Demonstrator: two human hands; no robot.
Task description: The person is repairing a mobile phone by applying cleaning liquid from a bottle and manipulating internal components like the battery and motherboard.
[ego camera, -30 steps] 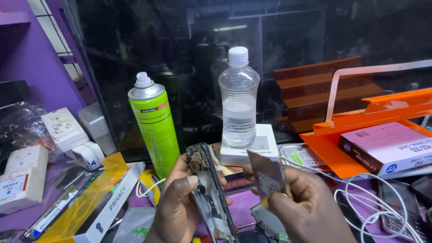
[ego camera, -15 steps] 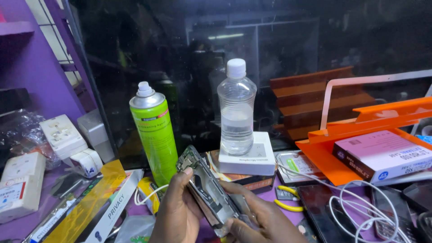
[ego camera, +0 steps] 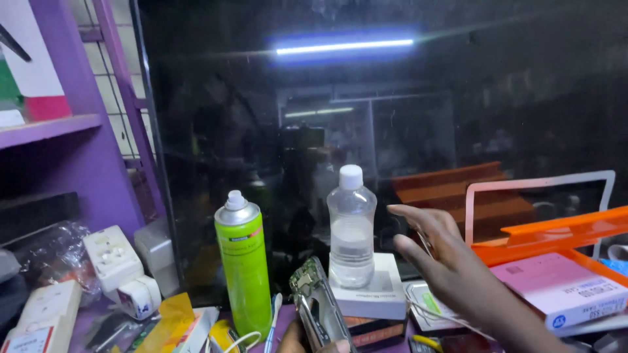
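The left hand [ego camera: 307, 340], mostly hidden, grips the opened grey phone frame [ego camera: 317, 310] low before the clear plastic bottle [ego camera: 351, 225]; keeping it upright seems wise. The right hand [ego camera: 445, 261] reaches out, fingers spread.

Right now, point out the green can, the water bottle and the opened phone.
green can [ego camera: 243, 274], head view, middle of the green body.
water bottle [ego camera: 352, 242], head view, clear body below the white cap.
opened phone [ego camera: 318, 308], head view, exposed inner frame.
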